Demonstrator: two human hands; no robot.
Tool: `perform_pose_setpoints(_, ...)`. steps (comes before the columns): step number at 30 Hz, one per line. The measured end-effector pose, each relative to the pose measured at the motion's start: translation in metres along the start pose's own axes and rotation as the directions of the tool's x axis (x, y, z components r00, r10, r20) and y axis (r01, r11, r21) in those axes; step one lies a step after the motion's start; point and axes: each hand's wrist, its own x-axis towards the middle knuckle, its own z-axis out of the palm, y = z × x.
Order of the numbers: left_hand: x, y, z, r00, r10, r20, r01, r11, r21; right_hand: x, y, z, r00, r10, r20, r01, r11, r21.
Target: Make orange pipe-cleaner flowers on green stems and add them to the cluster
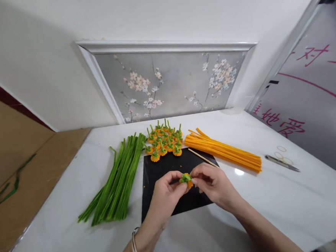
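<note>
Between both hands, above a black mat (157,180), is a small orange pipe-cleaner pumpkin (190,184) with a green top. My left hand (168,191) pinches it from the left, thumb and fingers closed on its edge. From the right, my right hand (213,182) has its fingertips closed at the green part; whether they grip the green piece or the orange body is partly hidden. Beyond the mat stand several finished orange pumpkins (155,156) with green leaves and upright stems.
A bundle of green pipe cleaners (117,183) lies left, orange pipe cleaners (224,151) right. A thin wooden stick (201,156) crosses the mat's far right edge. Tweezers (282,163) and rubber bands (282,156) are at far right. Brown cardboard (45,188) borders the left side.
</note>
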Motion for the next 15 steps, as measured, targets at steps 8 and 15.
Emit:
perform_pose_setpoints(8,0.001,-0.012,0.000,0.971,0.233,-0.056,-0.215,0.949,0.230,-0.004,-0.010,0.015,0.972,-0.206,-0.117,0.176,0.959,-0.223)
perform_pose_setpoints(15,-0.005,-0.017,0.003,0.850,0.519,-0.085,-0.441,0.791,0.424,-0.009,-0.017,0.024,0.993,0.078,-0.088,-0.072,0.995,0.074)
